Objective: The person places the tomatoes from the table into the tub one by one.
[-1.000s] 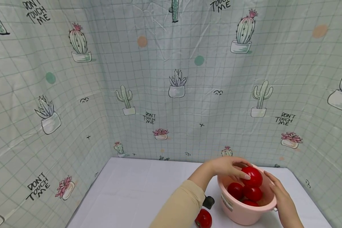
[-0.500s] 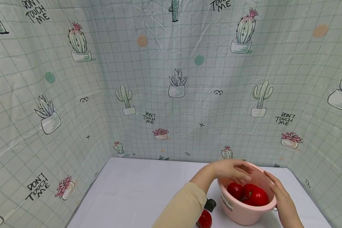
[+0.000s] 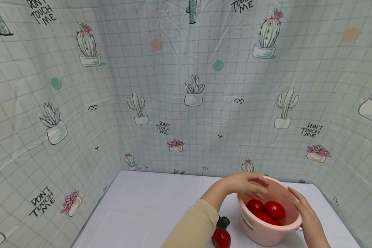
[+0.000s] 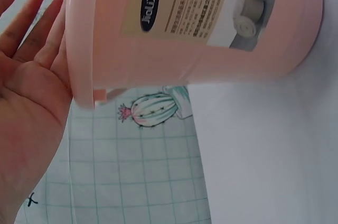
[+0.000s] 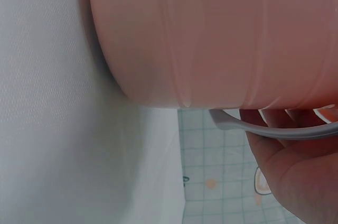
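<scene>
A pink bucket (image 3: pixel 266 234) stands at the right of the table in the head view, with several shiny red tomatoes (image 3: pixel 274 210) inside. My left hand (image 3: pixel 243 182) hovers over its left rim, fingers spread loosely and holding nothing. In the left wrist view, the left hand (image 4: pixel 31 86) is right beside the rim, palm showing. My right hand (image 3: pixel 307 210) holds the bucket at its right rim. The right wrist view shows its fingers (image 5: pixel 269 145) behind the grey handle (image 5: pixel 285 131), against the bucket's side; the fingertips are hidden there.
Left of the bucket, another red tomato (image 3: pixel 221 237) lies on the white table (image 3: pixel 148 206), partly behind my left sleeve (image 3: pixel 192 224). A dark, blackish lump (image 3: pixel 224 223) touches or overlaps it. A cactus-print curtain (image 3: pixel 173 113) encloses the table's back and sides.
My left hand has let go of a tomato, which dropped among the others in the bucket; they have shifted and settled. The left hand has drawn slightly left. The right hand stays put.
</scene>
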The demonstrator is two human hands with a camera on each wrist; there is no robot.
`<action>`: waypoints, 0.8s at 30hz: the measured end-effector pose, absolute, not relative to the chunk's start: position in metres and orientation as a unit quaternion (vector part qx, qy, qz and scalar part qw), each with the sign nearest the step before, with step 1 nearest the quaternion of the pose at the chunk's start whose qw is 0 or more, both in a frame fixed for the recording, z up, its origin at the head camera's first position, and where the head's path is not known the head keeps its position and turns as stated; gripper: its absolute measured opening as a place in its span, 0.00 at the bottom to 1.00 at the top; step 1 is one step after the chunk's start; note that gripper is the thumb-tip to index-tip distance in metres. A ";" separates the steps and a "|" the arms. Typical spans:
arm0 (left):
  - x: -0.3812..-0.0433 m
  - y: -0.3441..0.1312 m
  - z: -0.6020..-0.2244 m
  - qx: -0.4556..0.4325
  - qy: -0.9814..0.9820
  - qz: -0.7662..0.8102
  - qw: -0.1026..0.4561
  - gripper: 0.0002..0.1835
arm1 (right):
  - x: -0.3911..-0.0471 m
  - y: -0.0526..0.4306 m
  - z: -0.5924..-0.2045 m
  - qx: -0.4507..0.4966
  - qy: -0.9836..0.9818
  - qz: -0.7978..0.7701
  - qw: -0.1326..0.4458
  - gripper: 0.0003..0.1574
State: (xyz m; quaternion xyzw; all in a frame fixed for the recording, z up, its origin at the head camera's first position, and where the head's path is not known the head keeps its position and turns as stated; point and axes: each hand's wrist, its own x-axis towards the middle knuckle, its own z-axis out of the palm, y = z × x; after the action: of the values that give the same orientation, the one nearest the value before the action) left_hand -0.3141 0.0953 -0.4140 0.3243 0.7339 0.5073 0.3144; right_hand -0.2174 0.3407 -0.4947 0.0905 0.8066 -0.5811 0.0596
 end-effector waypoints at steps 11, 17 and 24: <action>-0.320 0.037 -0.426 0.272 0.772 0.531 0.218 0.13 | -0.216 0.341 -0.499 0.094 0.797 -0.593 0.061 0.37; -0.322 -0.013 -0.460 0.244 0.819 0.463 0.235 0.16 | -0.219 0.339 -0.498 0.100 0.793 -0.597 0.072 0.37; -0.306 -0.046 -0.505 0.228 0.829 0.410 0.305 0.17 | -0.217 0.341 -0.498 0.093 0.798 -0.591 0.067 0.38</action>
State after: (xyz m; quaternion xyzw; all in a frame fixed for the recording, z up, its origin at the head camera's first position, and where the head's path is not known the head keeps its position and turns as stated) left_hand -0.3059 -0.0461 -0.5046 0.2284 0.8289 0.4099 0.3045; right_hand -0.2172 0.3406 -0.4977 0.0928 0.7984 -0.5911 0.0673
